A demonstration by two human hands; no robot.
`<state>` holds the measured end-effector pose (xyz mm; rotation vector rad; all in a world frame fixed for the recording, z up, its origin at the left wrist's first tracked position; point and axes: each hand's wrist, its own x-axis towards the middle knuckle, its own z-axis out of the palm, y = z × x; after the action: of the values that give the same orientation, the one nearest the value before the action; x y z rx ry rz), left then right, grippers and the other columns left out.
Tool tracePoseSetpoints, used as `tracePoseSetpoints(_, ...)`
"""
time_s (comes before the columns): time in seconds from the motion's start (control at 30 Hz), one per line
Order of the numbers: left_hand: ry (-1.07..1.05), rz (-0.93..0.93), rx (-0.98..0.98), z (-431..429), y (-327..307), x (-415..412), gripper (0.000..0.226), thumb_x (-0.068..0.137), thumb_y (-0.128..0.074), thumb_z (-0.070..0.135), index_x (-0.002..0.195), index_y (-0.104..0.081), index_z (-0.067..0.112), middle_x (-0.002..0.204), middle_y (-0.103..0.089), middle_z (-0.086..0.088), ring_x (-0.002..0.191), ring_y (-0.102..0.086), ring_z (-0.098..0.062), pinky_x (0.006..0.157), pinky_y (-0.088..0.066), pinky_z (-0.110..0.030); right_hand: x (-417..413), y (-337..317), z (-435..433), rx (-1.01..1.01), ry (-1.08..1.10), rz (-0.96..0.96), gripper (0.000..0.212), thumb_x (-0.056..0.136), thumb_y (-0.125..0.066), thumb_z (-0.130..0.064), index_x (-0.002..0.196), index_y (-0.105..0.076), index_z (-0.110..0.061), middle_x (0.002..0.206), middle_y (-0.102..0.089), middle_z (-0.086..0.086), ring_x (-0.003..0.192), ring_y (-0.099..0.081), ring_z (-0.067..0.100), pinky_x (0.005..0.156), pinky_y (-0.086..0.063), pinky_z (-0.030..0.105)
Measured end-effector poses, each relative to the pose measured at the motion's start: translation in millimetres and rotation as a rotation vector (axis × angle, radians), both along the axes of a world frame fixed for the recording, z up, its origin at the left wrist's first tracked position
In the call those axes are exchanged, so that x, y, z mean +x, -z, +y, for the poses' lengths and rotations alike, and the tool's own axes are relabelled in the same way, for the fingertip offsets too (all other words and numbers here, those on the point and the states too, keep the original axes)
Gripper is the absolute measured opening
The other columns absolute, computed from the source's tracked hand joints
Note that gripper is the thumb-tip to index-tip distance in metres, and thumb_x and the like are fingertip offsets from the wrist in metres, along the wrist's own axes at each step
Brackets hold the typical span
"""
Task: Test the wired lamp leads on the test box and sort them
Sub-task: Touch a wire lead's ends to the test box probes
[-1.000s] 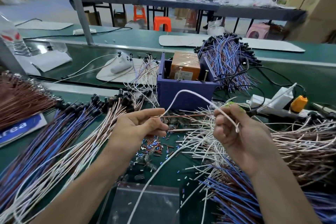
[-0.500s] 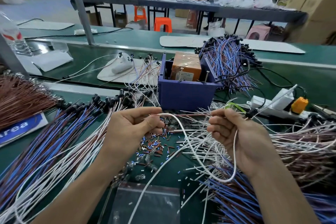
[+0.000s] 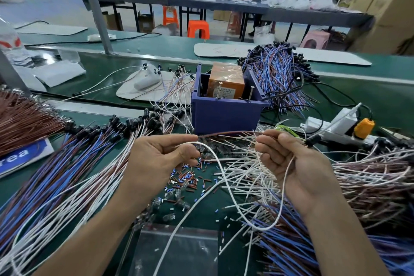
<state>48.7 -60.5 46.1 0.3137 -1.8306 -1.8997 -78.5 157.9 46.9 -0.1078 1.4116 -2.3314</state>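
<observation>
Sagging lower than half a second ago, the white lead (image 3: 226,182) loops between the left hand (image 3: 156,159) and right hand (image 3: 298,168), both pinching it and a taut brown lead (image 3: 226,133) just in front of the test box (image 3: 226,116); that slack could snag loose leads (image 3: 244,163) on the counter (image 3: 380,101).

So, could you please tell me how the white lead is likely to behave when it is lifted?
Probably floppy: the white lead sags in a deep loop between the left hand and right hand. It is likely very light, since finger grips alone seem to carry it. It may snag, as a pile of leads lies beneath it.
</observation>
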Motion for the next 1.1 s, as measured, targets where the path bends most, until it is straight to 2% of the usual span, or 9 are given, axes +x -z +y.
tracePoseSetpoints(0.23,-0.039,0.002,-0.014,-3.1,10.9,-4.7,0.023,0.078,-0.075,0.028,0.100,-0.079,0.023,0.079,-0.079,-0.011,0.067,-0.077,-0.021,0.059,-0.055,-0.015,-1.2,1.6,1.2,-0.008,0.007,0.011,0.046,0.105,-0.046,-0.012,0.077,-0.082,-0.010,0.084,-0.078,0.014,0.071,-0.076,0.021,0.056,-0.059,0.024)
tracePoseSetpoints(0.53,-0.196,-0.003,-0.349,-8.0,23.9,-5.2,0.035,0.088,-0.067,0.034,0.122,-0.068,0.040,0.082,-0.078,0.010,0.071,-0.076,-0.010,0.066,-0.063,-0.027,1.6,3.4,0.3,0.115,-0.033,0.094,0.045,0.104,-0.046,-0.009,0.076,-0.082,-0.012,0.082,-0.077,0.014,0.069,-0.076,0.023,0.057,-0.059,0.025)
tracePoseSetpoints(0.67,-0.200,0.018,-0.487,-6.6,24.1,-4.3,0.027,0.088,-0.068,0.033,0.109,-0.071,0.049,0.078,-0.077,0.017,0.065,-0.074,-0.007,0.061,-0.061,-0.026,4.1,0.6,0.2,0.108,-0.066,0.099,0.044,0.103,-0.046,-0.008,0.076,-0.082,-0.012,0.079,-0.076,0.015,0.066,-0.074,0.023,0.058,-0.060,0.026)
tracePoseSetpoints(0.73,-0.208,0.017,-0.524,-6.2,23.8,-4.1,0.022,0.088,-0.069,0.033,0.099,-0.072,0.052,0.076,-0.076,0.018,0.060,-0.072,-0.015,0.059,-0.061,-0.036,5.1,-0.5,1.0,0.108,-0.071,0.080,0.042,0.102,-0.047,-0.009,0.078,-0.082,-0.011,0.079,-0.076,0.015,0.066,-0.074,0.023,0.059,-0.060,0.026)
tracePoseSetpoints(0.83,-0.242,0.011,-0.565,-6.4,25.2,-4.8,0.017,0.090,-0.068,0.034,0.090,-0.072,0.050,0.072,-0.074,0.016,0.058,-0.069,-0.020,0.058,-0.057,-0.039,5.1,-4.7,2.2,0.104,-0.018,0.034,0.027,0.100,-0.054,-0.019,0.101,-0.079,-0.008,0.093,-0.077,0.018,0.076,-0.075,0.026,0.064,-0.062,0.028)
tracePoseSetpoints(0.9,-0.276,0.008,-0.590,-7.6,27.3,-5.4,0.023,0.093,-0.070,0.026,0.085,-0.073,0.047,0.070,-0.073,0.014,0.059,-0.067,-0.019,0.055,-0.055,-0.034,1.2,-6.9,6.0,0.100,0.149,0.045,0.039,0.093,-0.063,-0.026,0.129,-0.064,-0.010,0.108,-0.075,0.017,0.092,-0.075,0.030,0.075,-0.062,0.033)
tracePoseSetpoints(1.0,-0.290,0.005,-0.615,-9.1,28.5,-5.3,0.029,0.094,-0.071,0.022,0.089,-0.072,0.050,0.071,-0.072,0.018,0.062,-0.068,-0.013,0.057,-0.055,-0.030,1.7,-14.0,14.0,0.483,0.569,0.434,0.056,0.091,-0.072,-0.029,0.143,-0.050,-0.032,0.123,-0.066,-0.008,0.112,-0.065,0.007,0.092,-0.053,0.028)
tracePoseSetpoints(1.03,-0.289,0.008,-0.627,-9.8,29.0,-5.5,0.028,0.093,-0.072,0.022,0.091,-0.071,0.050,0.072,-0.073,0.020,0.064,-0.069,-0.010,0.060,-0.056,-0.030,5.3,-16.3,13.2,0.616,0.626,0.622,0.049,0.092,-0.072,-0.029,0.137,-0.054,-0.037,0.124,-0.063,-0.016,0.109,-0.061,-0.005,0.091,-0.048,0.020)
tracePoseSetpoints(1.1,-0.271,0.022,-0.600,-9.5,29.7,-6.6,0.022,0.091,-0.071,0.029,0.092,-0.075,0.050,0.075,-0.074,0.021,0.068,-0.071,-0.009,0.066,-0.058,-0.032,12.6,-15.5,0.6,0.743,0.488,0.879,0.035,0.094,-0.070,-0.023,0.124,-0.064,-0.040,0.120,-0.064,-0.025,0.082,-0.057,-0.016,0.075,-0.040,0.008)
